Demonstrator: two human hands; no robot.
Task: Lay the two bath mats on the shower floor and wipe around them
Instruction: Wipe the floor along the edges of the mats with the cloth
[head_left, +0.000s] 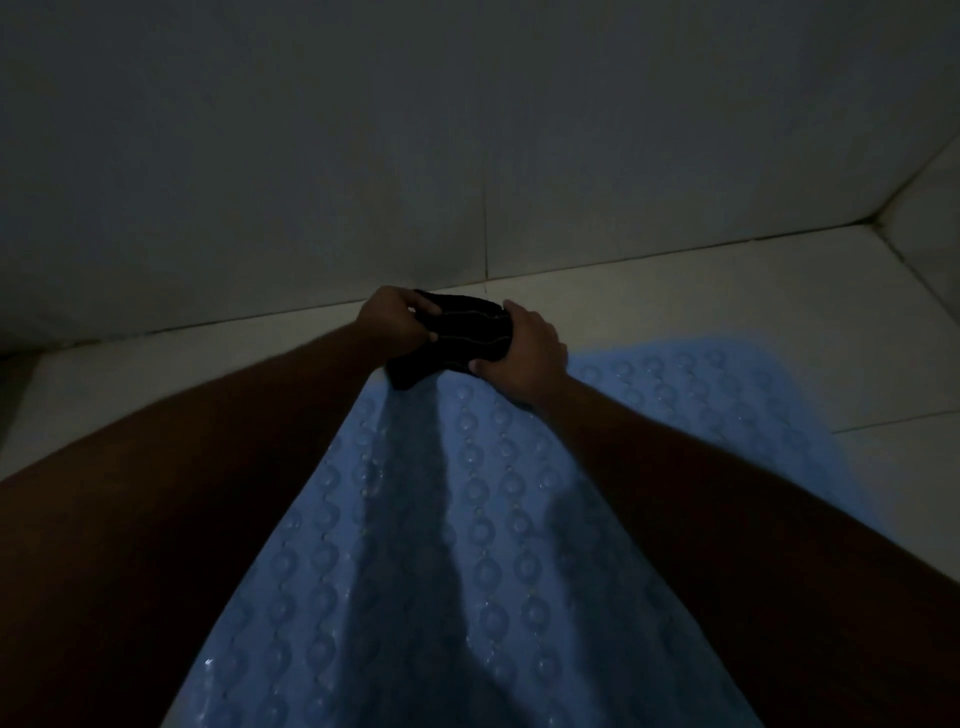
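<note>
Overhead, a pale tiled wall (311, 156) fills the upper half of the dim view and meets the light tiled floor (675, 291) along a dark seam, with a corner at the far right. On the floor lies a blue mat (467, 545), its surface covered in rows of round raised bumps; it spreads from the bottom edge up toward the wall, and its far right part lies flat on the tiles with a rounded corner. Whether this is one mat or two overlapping cannot be told in the low light. Two bare forearms reach forward over it. At the mat's far end, just short of the wall, both hands hold a dark cloth (457, 332) with thin pale stripes. The left hand (395, 317) has a closed grip on the cloth's left end, the right hand (524, 345) is closed over its right end, and the cloth's lower edge touches the mat.
</note>
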